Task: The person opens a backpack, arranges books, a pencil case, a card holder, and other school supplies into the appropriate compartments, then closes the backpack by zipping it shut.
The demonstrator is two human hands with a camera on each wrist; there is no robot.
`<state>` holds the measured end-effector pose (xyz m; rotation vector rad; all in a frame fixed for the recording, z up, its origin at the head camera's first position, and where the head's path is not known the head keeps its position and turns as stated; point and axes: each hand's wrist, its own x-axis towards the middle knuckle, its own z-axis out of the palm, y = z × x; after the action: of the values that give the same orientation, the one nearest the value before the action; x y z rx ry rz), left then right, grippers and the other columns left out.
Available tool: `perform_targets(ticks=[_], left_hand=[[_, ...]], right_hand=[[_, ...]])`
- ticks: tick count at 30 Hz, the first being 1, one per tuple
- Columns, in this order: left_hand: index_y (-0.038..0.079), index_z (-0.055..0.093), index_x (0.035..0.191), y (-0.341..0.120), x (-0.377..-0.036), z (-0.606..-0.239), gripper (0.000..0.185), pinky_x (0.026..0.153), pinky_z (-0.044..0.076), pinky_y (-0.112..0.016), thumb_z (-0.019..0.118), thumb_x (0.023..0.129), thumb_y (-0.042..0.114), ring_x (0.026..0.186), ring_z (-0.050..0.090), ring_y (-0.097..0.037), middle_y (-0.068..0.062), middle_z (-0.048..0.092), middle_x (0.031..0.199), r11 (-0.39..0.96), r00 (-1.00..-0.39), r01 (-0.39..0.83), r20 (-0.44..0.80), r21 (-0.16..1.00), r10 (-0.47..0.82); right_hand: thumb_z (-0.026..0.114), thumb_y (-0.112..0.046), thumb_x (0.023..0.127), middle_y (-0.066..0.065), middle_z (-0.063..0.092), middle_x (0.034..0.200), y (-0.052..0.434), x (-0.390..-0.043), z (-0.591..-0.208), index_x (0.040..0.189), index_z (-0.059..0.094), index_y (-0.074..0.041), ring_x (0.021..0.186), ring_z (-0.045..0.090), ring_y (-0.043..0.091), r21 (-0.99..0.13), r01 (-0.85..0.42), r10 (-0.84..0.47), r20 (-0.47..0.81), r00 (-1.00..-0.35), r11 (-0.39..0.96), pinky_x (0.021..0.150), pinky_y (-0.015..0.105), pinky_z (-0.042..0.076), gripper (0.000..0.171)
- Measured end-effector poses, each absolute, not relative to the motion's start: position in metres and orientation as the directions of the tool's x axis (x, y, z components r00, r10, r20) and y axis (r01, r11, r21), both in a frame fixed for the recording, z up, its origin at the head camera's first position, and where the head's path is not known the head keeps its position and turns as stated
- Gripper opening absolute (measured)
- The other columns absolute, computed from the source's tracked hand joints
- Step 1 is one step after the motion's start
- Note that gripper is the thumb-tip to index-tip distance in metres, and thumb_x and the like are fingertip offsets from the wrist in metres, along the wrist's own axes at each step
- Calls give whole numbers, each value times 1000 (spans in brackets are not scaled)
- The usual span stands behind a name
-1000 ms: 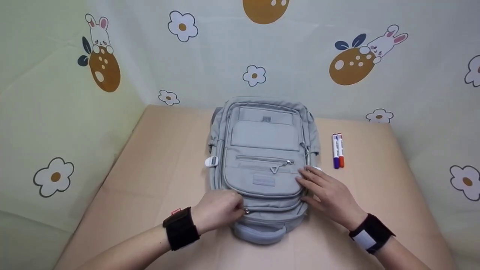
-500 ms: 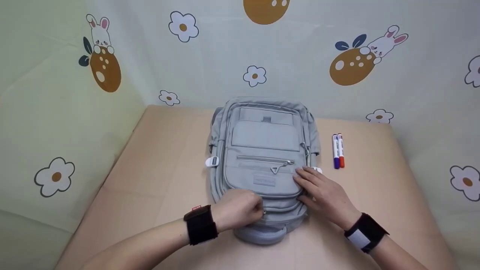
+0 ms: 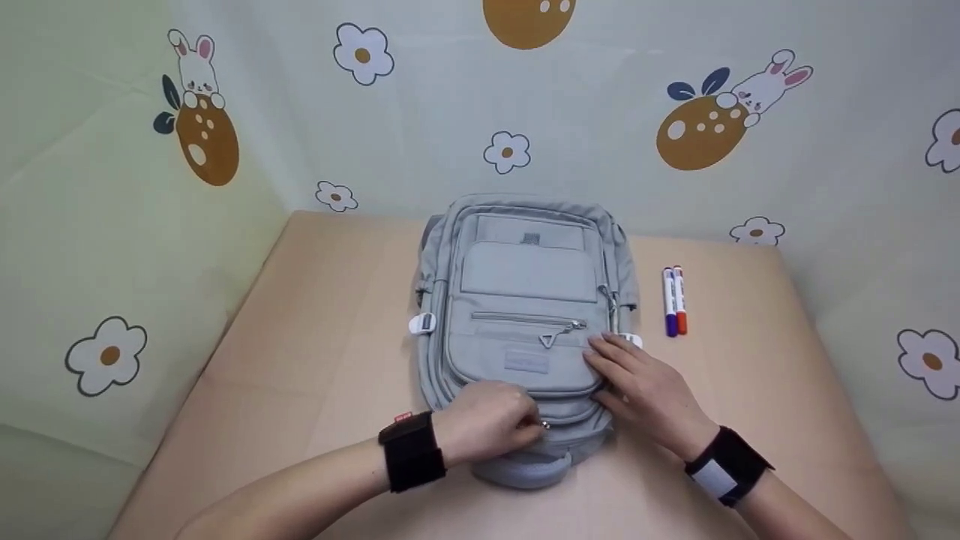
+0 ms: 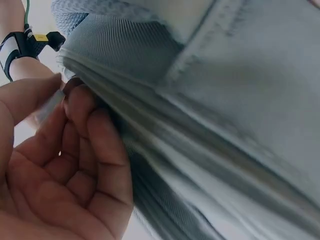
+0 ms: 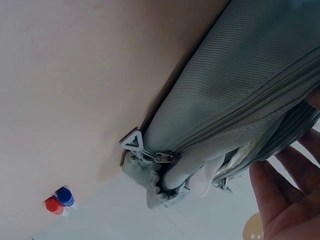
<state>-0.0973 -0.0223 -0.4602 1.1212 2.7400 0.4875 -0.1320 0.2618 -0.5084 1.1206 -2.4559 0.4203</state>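
Observation:
A grey-blue backpack (image 3: 529, 270) lies front side up, its top handle (image 3: 525, 472) towards me. My left hand (image 3: 491, 424), fingers curled, pinches a zipper pull (image 4: 49, 107) between thumb and forefinger at the bag's near end. The zip (image 4: 200, 145) runs away from that hand in the left wrist view. My right hand (image 3: 652, 394) rests on the bag's lower right side with its fingers fairly straight. Seen from the right wrist, its fingertips (image 5: 260, 175) touch the bag's edge near another zip (image 5: 240, 110). A triangular zipper pull (image 3: 548, 340) hangs from the front pocket.
Two markers, one purple-capped (image 3: 670, 322) and one red-capped (image 3: 681, 322), lie side by side to the right of the bag. White buckles (image 3: 422, 323) sit at its sides. A tan surface (image 3: 337, 300) lies underneath, with a printed curtain (image 3: 420, 112) behind.
My left hand has moved to the right along the backpack's near end, still pinching the zipper pull. The right hand has shifted slightly left and stays on the bag's side.

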Motion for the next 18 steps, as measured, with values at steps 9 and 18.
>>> perform_targets(ticks=[9, 18], left_hand=[[19, 77, 94, -61, -91, -468, 5, 67, 49, -28, 72, 92, 19, 77, 57, -12, 6, 66, 87, 657, -677, 734, 256, 172, 690], [17, 74, 83, -72, -92, -482, 4, 60, 46, -25, 77, 83, 14, 74, 53, -13, 5, 62, 84, 639, -587, 737, 258, -222, 767]], right_hand=[[90, -12, 76, 12, 58, 145, 261, -131, -507, 138, 63, -4, 136, 52, 33, -128, -760, -636, 469, -612, 637, 101, 49, 49, 68], [90, -14, 78, 12, 59, 144, 257, -126, -501, 137, 63, -3, 135, 53, 32, -108, -758, -641, 464, -611, 644, 102, 48, 48, 66]])
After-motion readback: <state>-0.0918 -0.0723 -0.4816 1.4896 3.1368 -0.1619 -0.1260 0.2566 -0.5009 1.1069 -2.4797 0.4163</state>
